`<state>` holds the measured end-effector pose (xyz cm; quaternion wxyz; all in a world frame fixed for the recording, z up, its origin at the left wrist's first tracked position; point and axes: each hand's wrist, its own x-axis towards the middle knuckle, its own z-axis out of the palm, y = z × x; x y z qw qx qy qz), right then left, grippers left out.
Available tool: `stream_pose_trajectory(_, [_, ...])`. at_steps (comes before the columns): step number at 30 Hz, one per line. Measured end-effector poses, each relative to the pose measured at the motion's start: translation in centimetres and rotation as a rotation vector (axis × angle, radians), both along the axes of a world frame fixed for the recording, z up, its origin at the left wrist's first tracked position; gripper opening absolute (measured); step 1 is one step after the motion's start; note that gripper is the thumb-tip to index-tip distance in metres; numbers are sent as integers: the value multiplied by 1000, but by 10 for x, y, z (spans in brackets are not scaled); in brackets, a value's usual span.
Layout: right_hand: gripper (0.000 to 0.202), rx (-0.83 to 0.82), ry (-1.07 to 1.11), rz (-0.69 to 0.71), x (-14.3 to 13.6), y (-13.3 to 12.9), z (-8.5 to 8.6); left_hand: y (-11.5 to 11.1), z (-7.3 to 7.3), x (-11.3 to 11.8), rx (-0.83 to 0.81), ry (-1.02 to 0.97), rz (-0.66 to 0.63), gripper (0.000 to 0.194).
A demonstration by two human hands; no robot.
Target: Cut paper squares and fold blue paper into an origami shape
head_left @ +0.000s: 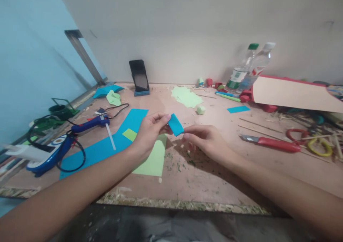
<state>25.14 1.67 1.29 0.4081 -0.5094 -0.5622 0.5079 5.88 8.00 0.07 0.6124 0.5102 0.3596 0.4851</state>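
Between both hands, above the middle of the table, is a small folded piece of blue paper [176, 125]. My left hand [151, 127] pinches its upper left edge between thumb and fingers. At its lower right corner, the thumb and forefinger of my right hand [205, 138] are closed on the paper. Beneath my left wrist lie a light green sheet [154, 160] and a larger blue sheet [100, 151], with a small yellow-green piece of paper [129, 134] on the blue one. A small pale green paper cube [200, 110] sits behind my hands.
At left are a blue glue gun [91, 123] with a glue stick and cables. A phone [139, 76] stands at the back. To the right lie a red utility knife [278, 144], scissors [318, 146] and thin sticks. Two plastic bottles [238, 74] stand against the wall beside a red-edged board [292, 94].
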Motion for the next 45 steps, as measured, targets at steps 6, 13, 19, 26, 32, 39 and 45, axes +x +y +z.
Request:
stream_pose_trajectory(6, [21, 62, -31, 10, -1, -1, -1, -1, 0, 2, -24, -15, 19, 33])
stream_pose_trajectory(13, [20, 76, -45, -29, -3, -2, 2, -4, 1, 1, -32, 26, -8, 36])
stream_pose_trajectory(19, [23, 84, -84, -91, -3, 0, 4, -5, 3, 2, -28, 48, -39, 35])
stream_pose_trajectory(26, [18, 101, -72, -80, -2, -1, 0, -4, 3, 1, -49, 40, -54, 34])
stream_pose_trajectory(32, [22, 106, -99, -122, -2, -1, 3, -5, 3, 1, -52, 49, -51, 34])
stream_pose_trajectory(39, [26, 93, -78, -157, -1, -2, 0, -2, 3, 0, -28, 59, -56, 35])
stream_pose_trajectory(45, [27, 94, -30, -160, 1, -2, 1, -5, 6, 1, 86, 87, -11, 33])
